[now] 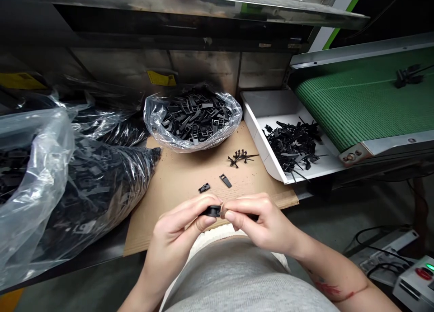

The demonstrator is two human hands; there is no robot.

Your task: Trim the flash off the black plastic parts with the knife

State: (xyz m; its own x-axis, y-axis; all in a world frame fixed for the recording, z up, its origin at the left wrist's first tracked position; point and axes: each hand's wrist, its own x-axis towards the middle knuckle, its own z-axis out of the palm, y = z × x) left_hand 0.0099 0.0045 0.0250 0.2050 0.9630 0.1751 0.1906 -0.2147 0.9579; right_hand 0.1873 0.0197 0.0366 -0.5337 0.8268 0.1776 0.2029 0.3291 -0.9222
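Left hand (pixel 178 226): grip closed around a rounded black part (pixel 213 210), thumb below and fingers above.
Right hand (pixel 264 224): fingertips pinched at that part's right end; what they grasp is mostly hidden, though a dark piece (pixel 253 217) shows beside the palm.
Rounded black part: held between both hands, above the near edge of the cardboard sheet (pixel 179 181).
Handling: best, I judge, to steady the part with the left hand and work its end squarely with the right, pressing evenly without twisting; thin plastic could bend or snap.
Loose pieces: a compact black clip (pixel 204 187) and a flat, tapered, slotted plate (pixel 225 181), lying near each other on the cardboard.
Branched black sprue (pixel 240 158): spiky, thin-stemmed, near the tray.
Clear plastic bag (pixel 196 144): crinkled, glossy, full of matte black plates.
White tray (pixel 262 142): smooth, straight-walled, holding a tangled heap of spindly black parts.
Conveyor belt (pixel 356 99): green, finely textured.
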